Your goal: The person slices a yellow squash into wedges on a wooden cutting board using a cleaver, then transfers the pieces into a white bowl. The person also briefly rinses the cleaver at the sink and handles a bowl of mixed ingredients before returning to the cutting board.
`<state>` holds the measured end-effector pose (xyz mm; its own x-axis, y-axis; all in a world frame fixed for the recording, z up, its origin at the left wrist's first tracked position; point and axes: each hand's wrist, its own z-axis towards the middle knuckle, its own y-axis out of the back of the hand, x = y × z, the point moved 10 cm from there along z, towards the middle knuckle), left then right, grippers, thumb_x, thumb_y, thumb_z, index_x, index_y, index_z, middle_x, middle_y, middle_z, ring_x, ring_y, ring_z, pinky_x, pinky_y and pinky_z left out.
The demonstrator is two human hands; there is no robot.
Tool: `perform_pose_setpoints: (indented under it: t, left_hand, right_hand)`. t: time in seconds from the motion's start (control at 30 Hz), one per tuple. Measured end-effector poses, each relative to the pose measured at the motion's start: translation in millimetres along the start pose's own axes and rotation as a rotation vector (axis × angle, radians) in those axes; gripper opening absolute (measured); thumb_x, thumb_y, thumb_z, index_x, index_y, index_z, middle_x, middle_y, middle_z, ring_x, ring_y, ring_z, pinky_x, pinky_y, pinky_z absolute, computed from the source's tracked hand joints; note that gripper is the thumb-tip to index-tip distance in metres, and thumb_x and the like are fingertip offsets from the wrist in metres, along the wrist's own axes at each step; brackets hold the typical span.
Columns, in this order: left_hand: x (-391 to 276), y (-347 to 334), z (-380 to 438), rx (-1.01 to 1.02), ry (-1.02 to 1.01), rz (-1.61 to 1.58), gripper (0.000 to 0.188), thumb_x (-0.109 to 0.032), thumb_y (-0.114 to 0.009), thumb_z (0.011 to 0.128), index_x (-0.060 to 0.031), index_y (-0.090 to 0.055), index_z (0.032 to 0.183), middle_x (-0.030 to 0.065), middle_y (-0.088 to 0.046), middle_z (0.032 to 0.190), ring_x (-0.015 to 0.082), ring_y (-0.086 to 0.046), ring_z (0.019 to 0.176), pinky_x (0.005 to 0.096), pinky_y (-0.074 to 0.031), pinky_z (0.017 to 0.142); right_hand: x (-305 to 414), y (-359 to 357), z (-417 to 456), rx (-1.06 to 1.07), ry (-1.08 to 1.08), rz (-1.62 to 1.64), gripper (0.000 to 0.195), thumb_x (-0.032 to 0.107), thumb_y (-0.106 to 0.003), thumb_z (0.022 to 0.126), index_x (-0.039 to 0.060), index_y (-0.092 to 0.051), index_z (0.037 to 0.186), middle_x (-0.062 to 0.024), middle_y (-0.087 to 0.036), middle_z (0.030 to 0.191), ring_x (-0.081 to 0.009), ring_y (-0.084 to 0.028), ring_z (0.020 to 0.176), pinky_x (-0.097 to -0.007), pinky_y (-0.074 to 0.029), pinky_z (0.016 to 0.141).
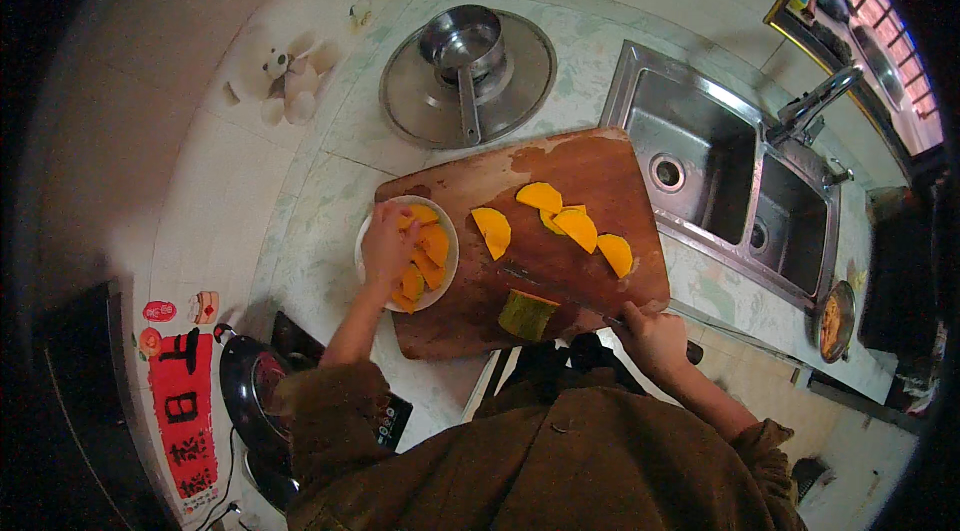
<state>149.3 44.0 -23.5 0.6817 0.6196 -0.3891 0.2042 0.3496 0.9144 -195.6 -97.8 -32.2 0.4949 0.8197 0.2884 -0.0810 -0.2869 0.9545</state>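
Observation:
My left hand [388, 246] is over a white bowl [454, 261] of orange pumpkin slices [431, 246]. Its fingertips touch the slices, but whether they grip one is hidden. The bowl rests at the left side of a wooden cutting board [570, 163]. My right hand [656, 339] is closed around the handle of a kitchen knife [616, 321] at the board's near right edge. The blade, hard to make out, points left across the board. Beside it sits an uncut pumpkin chunk [529, 315] with green rind. Several half-round pumpkin slices [576, 229] lie farther back, some overlapping.
Behind the board, a steel saucepan [461, 43] stands on a large round metal lid [405, 95]. A double steel sink [690, 148] with a faucet [817, 99] is at the right. Farther right sits a dish of food [834, 321]. A black wok [247, 373] is at the left.

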Motion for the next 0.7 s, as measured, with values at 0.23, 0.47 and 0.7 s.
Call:
perform_pose_setpoints:
  t: [0.23,0.47,0.7]
  left_hand:
    - [-161.6,37.8,-83.8,0.016,-0.767,-0.240,0.044,-0.030,-0.066,0.073,-0.0062,-0.049,0.107,0.0146,-0.053,0.101,0.0318,-0.052,0.091,0.0407,-0.044,0.079]
    - [-152.7,-41.6,-112.1,0.255,-0.786,0.002,0.032,-0.019,-0.064,0.065,-0.0052,-0.058,0.093,0.0088,-0.058,0.088,0.0257,-0.057,0.080,0.0363,-0.047,0.068]
    - [-142.9,-54.8,-111.7,0.248,-0.783,-0.001,0.012,-0.010,-0.058,0.069,-0.0086,-0.057,0.081,0.0056,-0.054,0.075,0.0206,-0.057,0.071,0.0291,-0.048,0.057]
  right_hand:
    - [22.2,-12.2,-4.9,0.104,0.077,0.152,0.019,0.027,-0.056,0.078,0.0124,-0.053,0.090,-0.0081,-0.058,0.066,-0.0267,-0.059,0.055,-0.0373,-0.045,0.044]
    - [54.6,-23.9,-7.0,0.127,0.205,0.059,0.043,0.035,-0.063,0.066,0.0108,-0.049,0.099,-0.0093,-0.059,0.074,-0.0264,-0.061,0.062,-0.0364,-0.047,0.049]
    - [61.6,-16.2,-3.0,0.049,0.266,-0.038,0.020,0.017,-0.053,0.072,0.0056,-0.048,0.088,-0.0109,-0.060,0.069,-0.0214,-0.061,0.055,-0.0324,-0.046,0.043]
